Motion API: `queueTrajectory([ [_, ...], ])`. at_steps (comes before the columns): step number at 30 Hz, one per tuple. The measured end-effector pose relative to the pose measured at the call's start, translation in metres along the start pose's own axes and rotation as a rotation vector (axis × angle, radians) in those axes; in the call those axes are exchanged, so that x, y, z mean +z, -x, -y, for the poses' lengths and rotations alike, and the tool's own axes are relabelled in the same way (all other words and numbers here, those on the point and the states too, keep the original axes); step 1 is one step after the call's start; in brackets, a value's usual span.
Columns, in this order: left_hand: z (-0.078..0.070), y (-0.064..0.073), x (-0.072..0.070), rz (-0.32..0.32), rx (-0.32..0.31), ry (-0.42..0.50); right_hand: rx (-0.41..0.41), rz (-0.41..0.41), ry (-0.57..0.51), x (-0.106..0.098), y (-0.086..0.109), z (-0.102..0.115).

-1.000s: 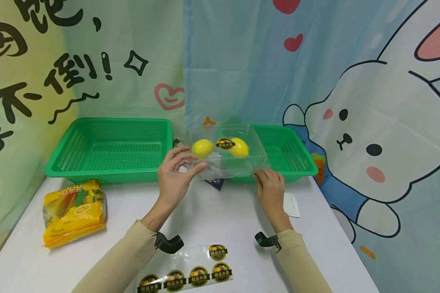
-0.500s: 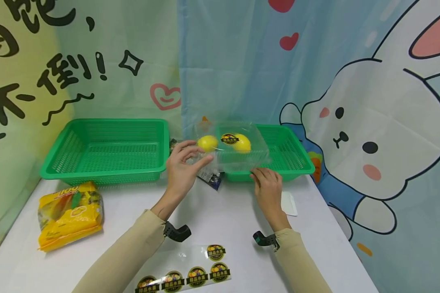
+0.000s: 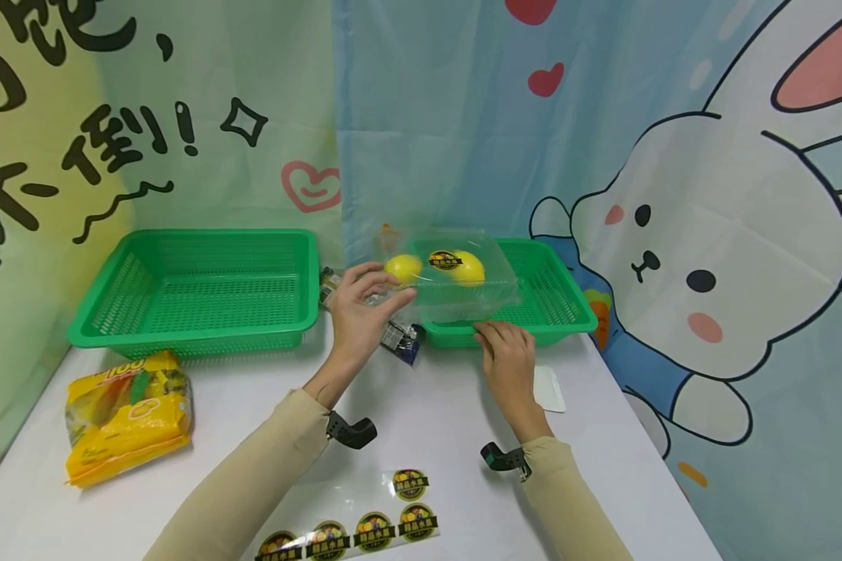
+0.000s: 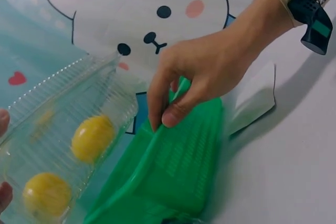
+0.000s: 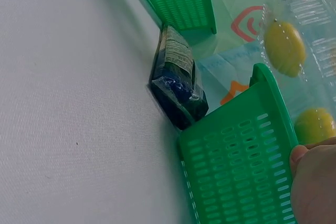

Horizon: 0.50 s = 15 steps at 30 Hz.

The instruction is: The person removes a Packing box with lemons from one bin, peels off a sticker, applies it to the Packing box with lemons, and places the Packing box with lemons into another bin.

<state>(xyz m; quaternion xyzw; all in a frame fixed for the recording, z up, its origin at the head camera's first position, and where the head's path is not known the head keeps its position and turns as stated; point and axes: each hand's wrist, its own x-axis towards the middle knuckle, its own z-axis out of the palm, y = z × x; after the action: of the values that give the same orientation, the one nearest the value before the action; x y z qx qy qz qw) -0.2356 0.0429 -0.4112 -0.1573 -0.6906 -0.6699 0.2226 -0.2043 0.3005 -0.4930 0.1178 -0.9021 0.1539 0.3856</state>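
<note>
My left hand [image 3: 361, 315] grips a clear plastic clamshell box [image 3: 497, 274] by its left end, thumb at the front and fingers behind. Two lemons [image 3: 468, 269] lie inside, and a round black and gold sticker [image 3: 445, 259] is on the lid. The box hangs over the right green basket [image 3: 564, 333]. My right hand [image 3: 508, 362] pinches the front rim of that basket between thumb and fingers, as the left wrist view shows. In the right wrist view, both lemons and the basket's slotted wall are seen close by.
Another green basket [image 3: 196, 292] stands at left, with a yellow bag [image 3: 129, 417] before it. A dark packet [image 3: 401, 341] lies between the baskets. A sticker sheet [image 3: 351, 506] is at the table's front; a white flat piece [image 3: 550, 389] lies at right.
My left hand has carried the box slightly right and back, further over the right basket. The right hand has moved from beside the box's lower edge to the basket's rim.
</note>
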Motion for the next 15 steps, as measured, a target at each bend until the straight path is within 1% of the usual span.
queueTrajectory([
  [7, 0.001, -0.007, 0.013, 0.012, 0.030, -0.017, -0.005, -0.009, -0.006, 0.000, 0.000, 0.000],
  [15, 0.005, -0.012, 0.031, 0.014, 0.010, -0.010, -0.015, -0.024, -0.008, 0.000, -0.001, -0.001],
])
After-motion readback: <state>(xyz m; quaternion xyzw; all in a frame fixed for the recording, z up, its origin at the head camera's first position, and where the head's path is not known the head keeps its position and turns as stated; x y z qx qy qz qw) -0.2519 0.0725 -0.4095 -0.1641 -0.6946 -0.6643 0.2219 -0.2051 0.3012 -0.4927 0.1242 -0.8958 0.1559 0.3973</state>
